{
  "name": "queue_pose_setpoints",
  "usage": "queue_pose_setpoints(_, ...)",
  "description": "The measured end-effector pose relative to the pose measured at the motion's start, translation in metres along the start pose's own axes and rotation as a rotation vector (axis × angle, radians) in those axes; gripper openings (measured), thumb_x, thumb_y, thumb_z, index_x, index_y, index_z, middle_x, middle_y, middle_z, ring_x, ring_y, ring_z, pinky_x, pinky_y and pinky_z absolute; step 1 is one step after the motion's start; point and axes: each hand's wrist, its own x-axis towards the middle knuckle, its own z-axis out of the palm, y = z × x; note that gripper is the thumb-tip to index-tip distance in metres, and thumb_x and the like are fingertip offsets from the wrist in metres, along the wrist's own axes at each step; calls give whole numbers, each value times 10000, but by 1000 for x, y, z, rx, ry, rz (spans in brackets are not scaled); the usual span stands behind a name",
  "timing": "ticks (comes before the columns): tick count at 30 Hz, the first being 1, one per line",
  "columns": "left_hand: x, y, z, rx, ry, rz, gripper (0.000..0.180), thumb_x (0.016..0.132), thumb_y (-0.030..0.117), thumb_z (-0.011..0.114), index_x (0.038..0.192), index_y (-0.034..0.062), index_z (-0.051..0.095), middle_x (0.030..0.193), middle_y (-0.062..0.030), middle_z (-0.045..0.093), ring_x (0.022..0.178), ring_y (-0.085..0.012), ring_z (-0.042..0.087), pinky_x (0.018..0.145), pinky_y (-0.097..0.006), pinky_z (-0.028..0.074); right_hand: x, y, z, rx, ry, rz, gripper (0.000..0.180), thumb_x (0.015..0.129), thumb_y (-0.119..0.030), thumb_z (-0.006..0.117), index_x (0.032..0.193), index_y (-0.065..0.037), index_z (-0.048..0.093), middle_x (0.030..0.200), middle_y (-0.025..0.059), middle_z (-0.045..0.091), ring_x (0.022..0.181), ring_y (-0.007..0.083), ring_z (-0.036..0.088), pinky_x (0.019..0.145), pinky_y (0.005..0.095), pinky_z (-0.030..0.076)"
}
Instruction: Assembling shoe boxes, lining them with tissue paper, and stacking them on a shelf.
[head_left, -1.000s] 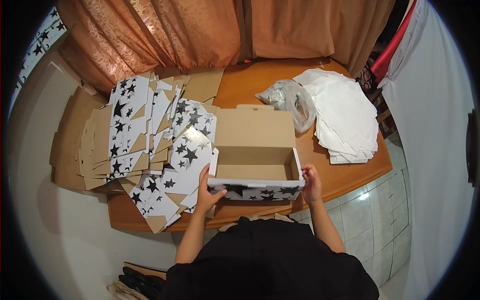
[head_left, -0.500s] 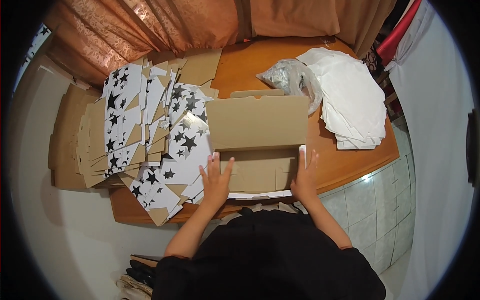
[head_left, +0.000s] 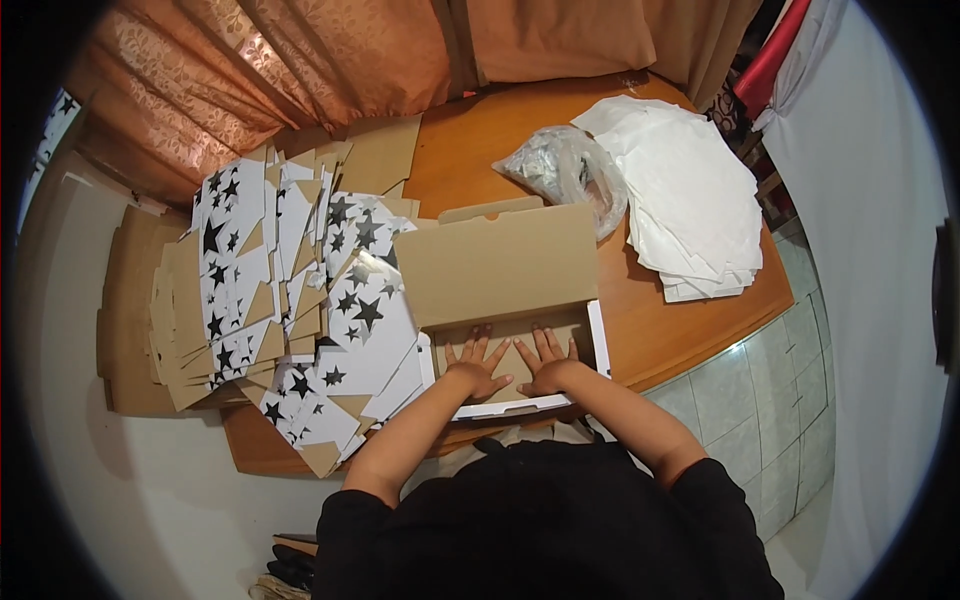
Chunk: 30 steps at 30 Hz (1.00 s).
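A cardboard box [head_left: 500,262], brown inside with white outer edges, stands at the near side of the wooden table, its lid raised at the far side. Inside it, my left hand [head_left: 478,366] lies with fingers spread over the bottom. Beside it my right hand [head_left: 546,362] is also spread flat in the box, the two thumbs close together. Neither hand holds anything. Part of the box's bottom and its near wall are hidden by my hands and wrists.
Left of the box lies a pile of flat cardboard blanks [head_left: 370,310], white with black stars or plain brown. A clear plastic bag [head_left: 565,165] with silvery contents sits behind the lid. A stack of white paper sheets [head_left: 690,200] is at right. Curtains [head_left: 350,70] hang behind the table [head_left: 660,345].
Both hands have moved inward from the box's left and right side walls onto its bottom. The view has shifted slightly.
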Motion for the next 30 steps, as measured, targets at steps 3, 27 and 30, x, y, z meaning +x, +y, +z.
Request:
queue_pose_setpoints(3, 2, -2, -4, -19, -78, -8, 834, 814, 696, 338, 1446, 315, -51, 1503, -96, -166, 1388, -309, -113, 1031, -648, 5, 3, 0, 4, -9, 0, -21, 968, 769, -647, 506, 1447, -277, -77, 1497, 118, -178, 1384, 300, -141, 1050, 611, -1)
queue_pose_setpoints(27, -69, 33, -119, -583, 604, 637, 359, 881, 313, 537, 1141, 69, 578, 1154, -149, 574, 1079, -306, 536, 919, -367, 415, -91, 164, -53, 521, 1582, 219, 203, 770, -103, 578, 948, -32, 646, 931, 144, 651, 874, 309, 612, 785, 385, 473)
queue_pose_setpoints(30, -79, 61, -133, -622, 778, 692, 306, 871, 208, 562, 1125, 38, 581, 1102, -148, 587, 1060, -286, 543, 926, -353, 404, -75, 192, -46, 528, 1572, 231, 201, 758, -77, 559, 933, -41, 650, 945, 140, 648, 892, 317, 602, 798, 397, 461)
